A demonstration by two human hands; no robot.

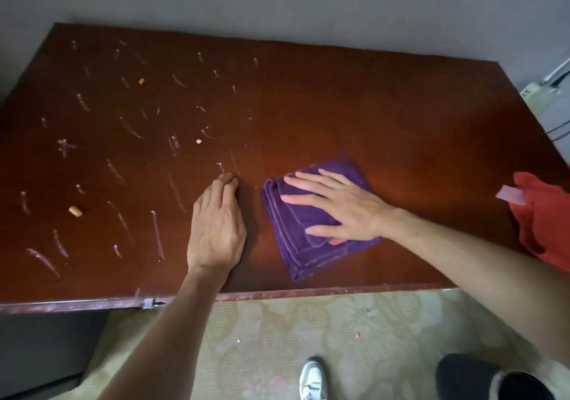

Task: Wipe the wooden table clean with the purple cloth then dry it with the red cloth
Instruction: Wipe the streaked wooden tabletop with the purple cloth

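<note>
Your right hand (336, 206) lies flat, fingers spread, on the purple cloth (308, 230); left hand (217, 227) rests flat, unclenched, on the table (370, 115). The red cloth (546, 223) is cut off; its label is unreadable.

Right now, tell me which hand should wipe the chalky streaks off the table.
Right hand: it lies flat on the folded purple cloth. The left hand rests bare on the brown wooden table, beside the whitish streaks.

Dim, soft indoor light; a warm sheen on the table (385, 128) beyond the fingers; edges bend and blur.
</note>
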